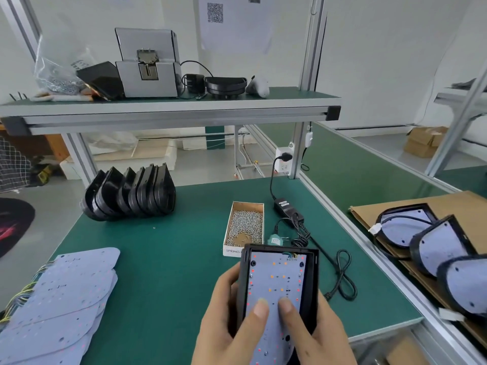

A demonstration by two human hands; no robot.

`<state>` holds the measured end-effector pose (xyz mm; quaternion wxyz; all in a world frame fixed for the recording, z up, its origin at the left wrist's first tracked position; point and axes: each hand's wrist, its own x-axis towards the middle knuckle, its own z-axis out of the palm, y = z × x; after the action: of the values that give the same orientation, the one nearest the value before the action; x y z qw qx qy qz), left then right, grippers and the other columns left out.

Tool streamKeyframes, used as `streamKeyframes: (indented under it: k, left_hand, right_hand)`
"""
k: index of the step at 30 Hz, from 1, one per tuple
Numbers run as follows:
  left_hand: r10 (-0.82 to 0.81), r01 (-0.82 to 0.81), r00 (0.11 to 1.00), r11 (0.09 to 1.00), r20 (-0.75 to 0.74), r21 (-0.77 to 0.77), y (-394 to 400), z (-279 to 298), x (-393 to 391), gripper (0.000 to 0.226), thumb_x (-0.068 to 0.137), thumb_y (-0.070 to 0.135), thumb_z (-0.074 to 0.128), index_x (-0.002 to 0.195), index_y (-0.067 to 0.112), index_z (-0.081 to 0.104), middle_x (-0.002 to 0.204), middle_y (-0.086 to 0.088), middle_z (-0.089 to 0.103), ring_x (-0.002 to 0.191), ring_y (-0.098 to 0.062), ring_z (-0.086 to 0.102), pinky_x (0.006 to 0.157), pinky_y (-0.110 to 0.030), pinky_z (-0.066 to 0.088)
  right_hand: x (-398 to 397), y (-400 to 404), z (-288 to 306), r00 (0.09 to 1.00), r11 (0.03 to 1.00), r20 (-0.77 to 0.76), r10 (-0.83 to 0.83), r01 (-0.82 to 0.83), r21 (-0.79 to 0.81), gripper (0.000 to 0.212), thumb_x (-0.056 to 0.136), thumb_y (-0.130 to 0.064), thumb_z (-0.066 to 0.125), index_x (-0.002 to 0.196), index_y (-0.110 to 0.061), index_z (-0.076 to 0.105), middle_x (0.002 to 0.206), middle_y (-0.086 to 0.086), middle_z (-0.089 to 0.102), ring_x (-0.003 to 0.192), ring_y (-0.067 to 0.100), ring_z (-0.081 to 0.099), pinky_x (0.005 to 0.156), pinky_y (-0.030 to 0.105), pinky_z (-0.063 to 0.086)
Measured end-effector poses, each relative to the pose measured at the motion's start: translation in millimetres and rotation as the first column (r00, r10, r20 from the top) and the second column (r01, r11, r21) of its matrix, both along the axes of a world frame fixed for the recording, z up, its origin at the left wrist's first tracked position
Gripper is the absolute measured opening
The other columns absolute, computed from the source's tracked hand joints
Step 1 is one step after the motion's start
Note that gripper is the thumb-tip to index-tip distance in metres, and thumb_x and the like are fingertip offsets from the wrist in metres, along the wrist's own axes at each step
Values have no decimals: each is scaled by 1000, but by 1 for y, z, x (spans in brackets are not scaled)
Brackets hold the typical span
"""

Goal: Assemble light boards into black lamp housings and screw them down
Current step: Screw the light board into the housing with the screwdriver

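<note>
Above the green bench mat point(168, 259), the left hand point(226, 320) and right hand point(316, 330) grip a black plastic lamp housing point(311, 280), both thumbs pressing the pale, LED-dotted light board point(276, 283) seated inside it.

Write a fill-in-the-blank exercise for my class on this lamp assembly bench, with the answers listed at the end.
1. Both thumbs press a light board into a black ____.
2. The open box beyond the hands holds loose ____.
3. The spare light boards are stacked on the person's ____ side.
4. The empty housings stand in a row on the ____ table mat.

Answers: housing; screws; left; green
</note>
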<state>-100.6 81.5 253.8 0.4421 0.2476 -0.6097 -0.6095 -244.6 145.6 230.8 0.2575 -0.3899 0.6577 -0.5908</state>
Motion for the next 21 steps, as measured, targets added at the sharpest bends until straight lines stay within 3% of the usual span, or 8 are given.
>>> streamKeyframes:
  k: [5,10,12,14,16,17,19,21]
  left_hand:
    - [147,-147,989,989,-6,-37,3,-8,1,51,68,48,71,119,45,69,106,-4,79,97,-18,76,76,-16,55]
    - [163,-162,986,986,-32,28,0,-5,14,53,71,46,72,123,38,69,110,-10,78,97,-23,75,81,-22,57]
    - [188,-186,981,982,-44,47,-3,-7,19,53,70,45,72,123,37,70,109,-11,77,96,-24,75,83,-26,58]
    - [178,-177,982,984,-56,32,-3,-7,22,56,70,42,73,126,36,68,110,-13,77,95,-26,75,83,-28,59]
    - [188,-187,980,982,-70,21,-4,-8,21,58,70,39,75,128,34,68,111,-14,76,96,-28,75,84,-31,59]
    - [187,-187,980,982,-74,13,-4,-8,22,58,70,37,75,128,33,68,111,-14,76,96,-28,75,84,-32,59]
    - [187,-187,977,982,-99,7,-5,-7,23,57,68,35,75,125,35,70,110,-13,77,94,-24,75,83,-29,59]
    - [185,-186,977,983,-110,3,-5,-7,25,56,67,34,75,123,36,72,107,-12,77,92,-20,75,81,-26,59]
  right_hand:
    - [7,-1,-5,995,996,-97,4,5,88,58,67,-90,52,119,-65,60,104,-36,72,96,-12,66,77,8,48]
    - [14,0,3,992,990,-93,79,-68,120,72,64,-100,50,129,-71,49,118,-43,65,110,-19,60,86,2,45]
    - [23,-1,0,997,993,-16,75,-73,96,53,74,-87,60,125,-75,49,118,-44,65,109,-20,60,88,3,45]
    - [29,1,-3,998,997,36,46,-48,68,32,84,-57,67,106,-79,59,106,-54,60,101,-32,53,81,-6,39]
    - [30,2,-5,987,997,158,11,-22,70,22,83,-46,65,91,-66,71,93,-59,57,92,-38,49,75,-9,35]
    - [31,2,-1,983,993,179,46,-65,101,20,84,-46,65,97,-61,68,90,-61,54,92,-38,49,75,-9,35]
    - [36,9,-2,967,968,116,228,-238,85,18,99,-30,65,113,-42,67,86,-52,63,106,-25,55,77,-7,36]
    - [42,11,-1,986,986,20,163,-163,29,24,105,-3,55,123,-12,67,88,-15,74,128,23,55,77,0,39]
